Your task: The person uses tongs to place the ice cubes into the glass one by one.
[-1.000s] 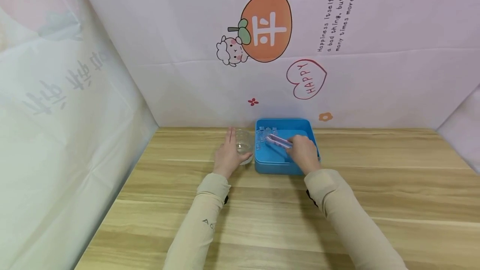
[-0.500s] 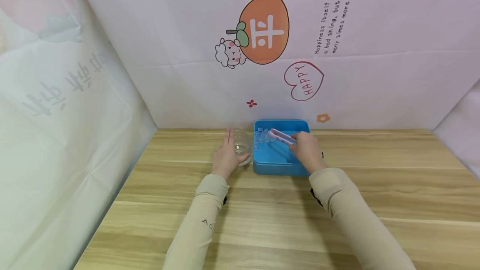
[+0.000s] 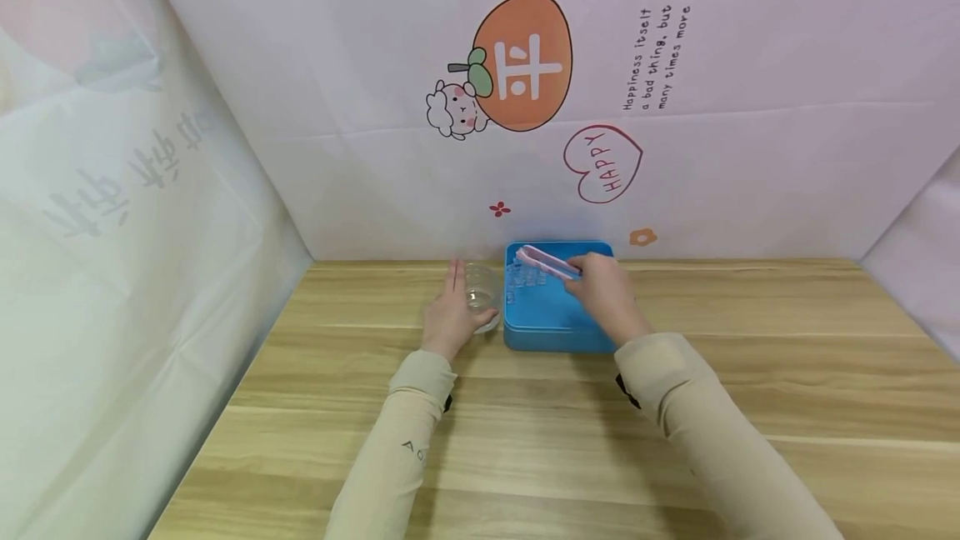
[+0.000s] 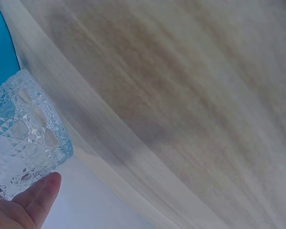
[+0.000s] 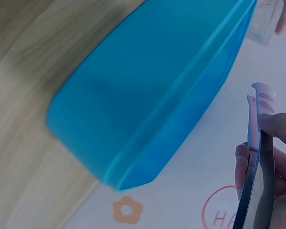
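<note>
One left hand [image 3: 448,315] holds a clear glass [image 3: 482,290] in curved fingers, just left of the blue box [image 3: 555,340]; clear cubes [image 3: 527,276] lie at the box's left; above it, pink tongs [image 3: 551,263] sit in the right hand's [image 3: 606,292] fingers.

Printed pale backdrop [image 3: 375,65], wood-grain table [image 3: 525,440]

Right hand [image 3: 606,294] moved far, carrying pink tongs [image 3: 543,266]; tips went from among clear cubes [image 3: 531,277] to near blue box's [image 3: 558,341] far-left corner.
</note>
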A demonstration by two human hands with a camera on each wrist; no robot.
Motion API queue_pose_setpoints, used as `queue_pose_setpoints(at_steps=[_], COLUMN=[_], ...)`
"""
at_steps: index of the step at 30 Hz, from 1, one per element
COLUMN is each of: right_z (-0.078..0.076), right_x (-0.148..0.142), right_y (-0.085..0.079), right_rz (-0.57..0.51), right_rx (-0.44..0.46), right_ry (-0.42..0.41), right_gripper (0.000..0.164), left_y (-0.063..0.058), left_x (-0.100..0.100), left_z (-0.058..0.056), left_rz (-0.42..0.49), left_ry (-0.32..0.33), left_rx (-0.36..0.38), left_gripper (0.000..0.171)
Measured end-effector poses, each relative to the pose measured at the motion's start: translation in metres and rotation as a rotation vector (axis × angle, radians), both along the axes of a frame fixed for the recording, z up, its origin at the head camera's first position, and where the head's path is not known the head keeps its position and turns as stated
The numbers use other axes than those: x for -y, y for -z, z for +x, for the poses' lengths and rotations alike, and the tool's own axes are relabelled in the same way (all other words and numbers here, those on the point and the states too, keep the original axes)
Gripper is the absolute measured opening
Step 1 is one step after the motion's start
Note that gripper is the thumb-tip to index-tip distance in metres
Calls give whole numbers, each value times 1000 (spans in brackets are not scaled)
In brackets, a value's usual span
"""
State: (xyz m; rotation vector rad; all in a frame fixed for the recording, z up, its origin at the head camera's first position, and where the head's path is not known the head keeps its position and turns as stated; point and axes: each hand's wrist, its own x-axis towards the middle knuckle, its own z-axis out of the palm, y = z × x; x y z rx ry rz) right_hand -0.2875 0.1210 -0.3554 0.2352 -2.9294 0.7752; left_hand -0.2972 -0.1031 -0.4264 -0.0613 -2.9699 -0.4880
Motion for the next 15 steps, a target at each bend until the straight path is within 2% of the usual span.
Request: queue_pose_setpoints(at_steps=[8, 15], right_z=[5, 8], right_x=[18, 30], right_y=[-1, 1], right_rz=[-24, -30], right_rx=[-28, 3], right_ry=[-56, -112], right_gripper=[33, 32], left_y=[2, 2], left_x=[0, 1], left_z=[-1, -2], left_rz=[-4, -8], left_ry=[6, 4], left_rx=[-8, -6], left_gripper=[103, 103])
